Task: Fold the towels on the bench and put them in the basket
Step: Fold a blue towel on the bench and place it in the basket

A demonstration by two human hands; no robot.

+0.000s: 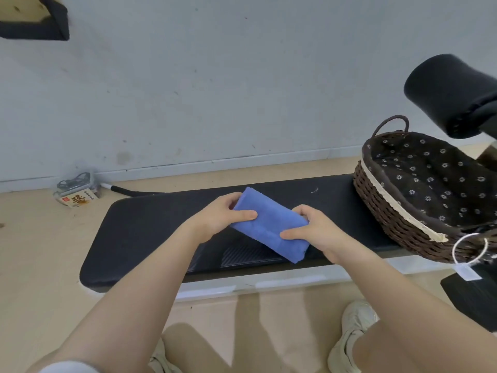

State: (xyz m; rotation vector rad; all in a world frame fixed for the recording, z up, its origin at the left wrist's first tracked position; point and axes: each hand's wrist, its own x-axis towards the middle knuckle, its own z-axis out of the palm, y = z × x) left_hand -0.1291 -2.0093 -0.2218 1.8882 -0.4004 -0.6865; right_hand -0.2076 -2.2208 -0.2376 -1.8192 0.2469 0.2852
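Folding looks finished: left hand point(224, 215) and right hand point(313, 232) grip the blue towel point(269, 224) mid-bench point(150, 224); next, carry it to the basket point(390, 211) at the right end.

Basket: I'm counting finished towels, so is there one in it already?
No, the basket shows only its flowered lining; both hands hold the blue towel over the bench.

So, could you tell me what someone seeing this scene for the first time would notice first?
Most likely the blue towel, folded into a compact rectangle and gripped at either end by the left hand and the right hand just above the middle of the black bench. Next comes the dark wicker basket with its flower-print lining, sitting on the bench's right end with no towel visible inside.
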